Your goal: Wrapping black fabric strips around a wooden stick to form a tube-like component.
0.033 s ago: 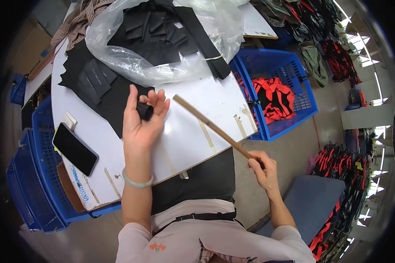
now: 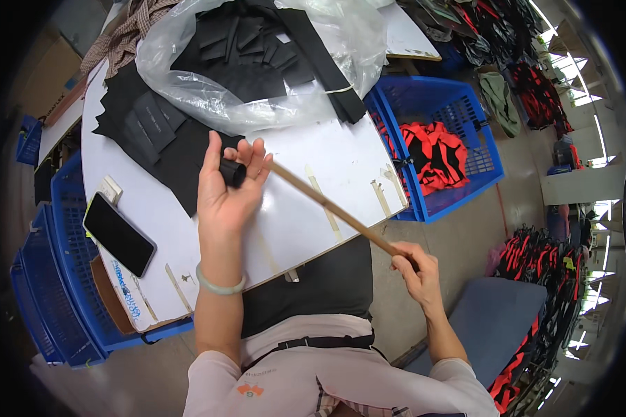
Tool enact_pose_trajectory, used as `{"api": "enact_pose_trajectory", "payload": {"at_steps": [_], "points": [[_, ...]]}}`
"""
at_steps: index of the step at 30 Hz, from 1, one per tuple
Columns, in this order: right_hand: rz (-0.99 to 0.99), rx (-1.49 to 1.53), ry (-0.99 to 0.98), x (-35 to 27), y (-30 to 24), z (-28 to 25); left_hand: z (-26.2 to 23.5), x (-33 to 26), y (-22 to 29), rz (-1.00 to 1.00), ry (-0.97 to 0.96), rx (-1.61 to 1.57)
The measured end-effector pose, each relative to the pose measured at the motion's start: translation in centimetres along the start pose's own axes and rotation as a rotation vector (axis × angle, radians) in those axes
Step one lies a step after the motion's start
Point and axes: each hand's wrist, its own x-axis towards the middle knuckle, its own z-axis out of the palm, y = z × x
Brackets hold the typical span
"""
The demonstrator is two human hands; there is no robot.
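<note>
So, going left to right:

- Far left: blue crates (image 2: 55,278) stacked beside the white table (image 2: 313,174), and a black phone (image 2: 118,234) lying face up near the table's edge.
- Up top on the table there's a pile of flat black fabric pcs (image 2: 146,128), w/ a clear plastic bag (image 2: 257,76) next to it holding more black strips.
- Left hand (image 2: 226,191) is raised over the table, palm toward the cam, a pale green bangle (image 2: 219,283) on the wrist. Fingers are curled round a small black fabric tube (image 2: 232,172), pinching it btwn thumb and fingertips.
- A long wooden stick (image 2: 334,207) runs diagonally, its far tip right at the tube; can't tell if it goes inside.
- Right hand (image 2: 414,267) is lower right, off the table, fist closed tight on the stick's near end.
- Further right: a blue basket (image 2: 466,118) w/ red and black straps (image 2: 435,153) inside.
</note>
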Motion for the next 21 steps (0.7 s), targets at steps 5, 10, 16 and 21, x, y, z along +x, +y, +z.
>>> {"api": "enact_pose_trajectory", "payload": {"at_steps": [5, 10, 16, 21], "points": [[-0.114, 0.007, -0.047, 0.6, -1.6, 1.6, 0.2, -0.3, -0.7, -0.001, -0.048, 0.039], [-0.154, 0.008, 0.007, 0.6, -3.8, 3.6, -1.1, -1.1, -3.0, 0.353, -0.230, 0.587], [0.217, 0.660, -0.103, 0.9, -5.8, 7.8, 1.4, -2.5, -2.0, 0.441, -0.488, 0.673], [0.551, 0.918, -0.300, -0.5, -5.5, 6.3, 0.6, -2.1, -0.5, 0.355, -0.447, 0.438]]}}
